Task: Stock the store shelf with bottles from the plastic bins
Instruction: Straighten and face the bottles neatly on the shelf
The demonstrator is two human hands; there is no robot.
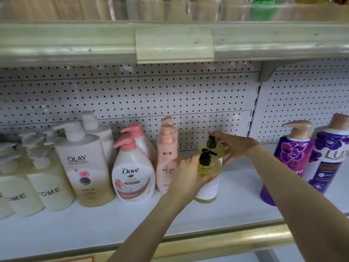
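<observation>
Two clear yellow pump bottles with black pumps stand one behind the other on the white shelf (75, 229). My left hand (188, 174) grips the front yellow bottle (209, 180) from its left side, thumb across the front. My right hand (234, 146) holds the rear yellow bottle (213, 146) near its pump, fingers spread around its right side and top. Both bottles are upright. No plastic bins are in view.
Left of the yellow bottles stand pink tube bottles (167, 159), Dove bottles (132, 176), Olay bottles (85, 167) and several cream bottles (51, 190). Purple Lux bottles (328, 159) stand at the right. An upper shelf edge with a label holder (174, 44) overhangs. Pegboard backs the shelf.
</observation>
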